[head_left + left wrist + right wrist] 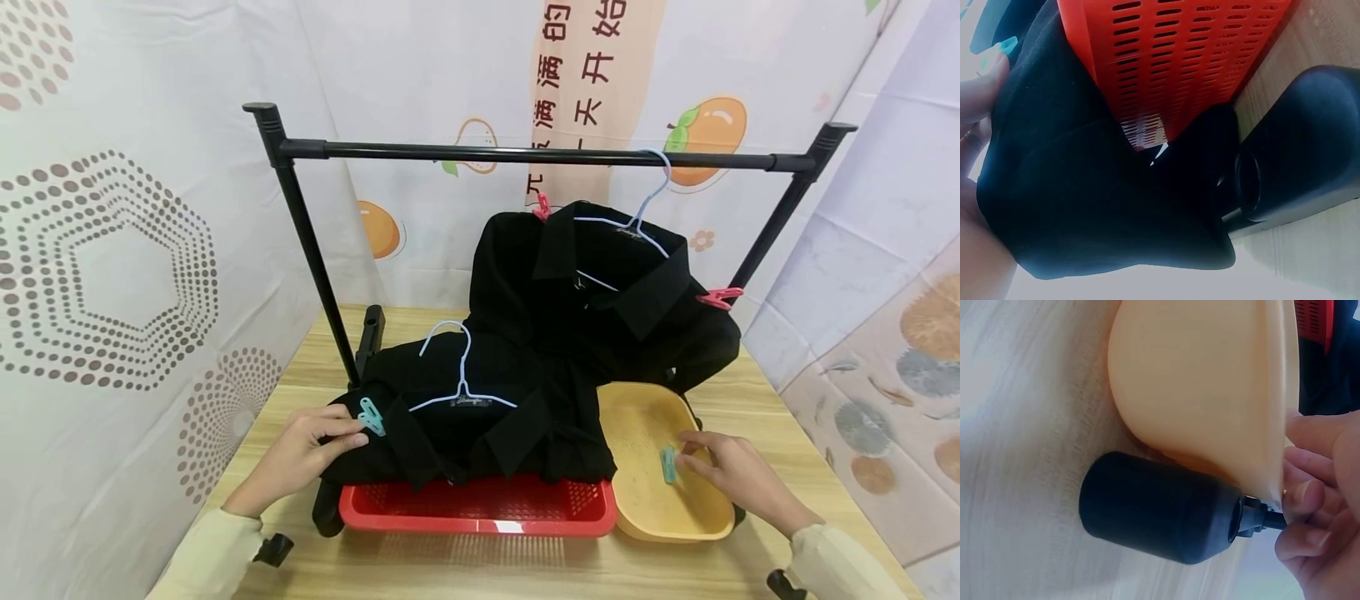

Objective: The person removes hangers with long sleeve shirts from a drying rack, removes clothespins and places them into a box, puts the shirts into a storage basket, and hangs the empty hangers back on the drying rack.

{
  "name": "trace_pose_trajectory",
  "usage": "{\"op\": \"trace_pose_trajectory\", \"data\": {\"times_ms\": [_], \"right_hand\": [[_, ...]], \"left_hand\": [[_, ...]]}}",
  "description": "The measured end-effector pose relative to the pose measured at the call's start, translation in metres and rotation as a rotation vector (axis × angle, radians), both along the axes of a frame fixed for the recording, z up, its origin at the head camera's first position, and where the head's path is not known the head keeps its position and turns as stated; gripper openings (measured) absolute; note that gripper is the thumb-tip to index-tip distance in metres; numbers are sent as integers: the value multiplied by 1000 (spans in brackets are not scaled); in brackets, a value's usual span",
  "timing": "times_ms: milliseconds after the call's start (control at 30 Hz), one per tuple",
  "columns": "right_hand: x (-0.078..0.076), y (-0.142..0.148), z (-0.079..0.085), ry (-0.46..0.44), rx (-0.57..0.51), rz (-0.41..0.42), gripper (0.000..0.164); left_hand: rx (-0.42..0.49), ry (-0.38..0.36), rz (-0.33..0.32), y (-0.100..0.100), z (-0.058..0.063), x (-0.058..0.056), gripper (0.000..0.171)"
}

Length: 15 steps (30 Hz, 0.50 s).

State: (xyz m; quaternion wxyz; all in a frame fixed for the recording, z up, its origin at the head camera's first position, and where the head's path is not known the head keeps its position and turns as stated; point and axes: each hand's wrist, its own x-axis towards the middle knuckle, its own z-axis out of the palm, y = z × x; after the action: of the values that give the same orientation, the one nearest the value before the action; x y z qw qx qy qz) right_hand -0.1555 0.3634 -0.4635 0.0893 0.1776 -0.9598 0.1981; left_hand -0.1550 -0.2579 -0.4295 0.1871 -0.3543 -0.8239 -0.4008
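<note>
A black collared garment on a light blue hanger (462, 367) lies over the red basket (480, 525). At its left shoulder is a teal clothespin (371, 417), which my left hand (307, 446) pinches between thumb and fingers; in the left wrist view the thumb tip meets the clothespin (1007, 45), beside the black cloth (1085, 175). My right hand (723, 467) is inside the yellow basin (637, 400), its fingertips bent close beside another teal clothespin (668, 464). Whether they touch it is hard to tell. That clothespin is hidden in the right wrist view.
A black rack (480, 153) spans the table (735, 392). From its bar a second black garment (510, 275) hangs on a blue hanger (652, 196), with a pink clothespin (542, 207) and another pink clothespin (720, 297) at its shoulders. Black rack feet (1160, 506) stand beside the basin.
</note>
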Motion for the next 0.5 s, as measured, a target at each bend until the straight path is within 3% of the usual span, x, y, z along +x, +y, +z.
{"op": "trace_pose_trajectory", "data": {"times_ms": [500], "right_hand": [[-5, -25, 10, 95, -77, 56, 15]], "left_hand": [[1, -16, 14, 0, 2, 3, 24]]}}
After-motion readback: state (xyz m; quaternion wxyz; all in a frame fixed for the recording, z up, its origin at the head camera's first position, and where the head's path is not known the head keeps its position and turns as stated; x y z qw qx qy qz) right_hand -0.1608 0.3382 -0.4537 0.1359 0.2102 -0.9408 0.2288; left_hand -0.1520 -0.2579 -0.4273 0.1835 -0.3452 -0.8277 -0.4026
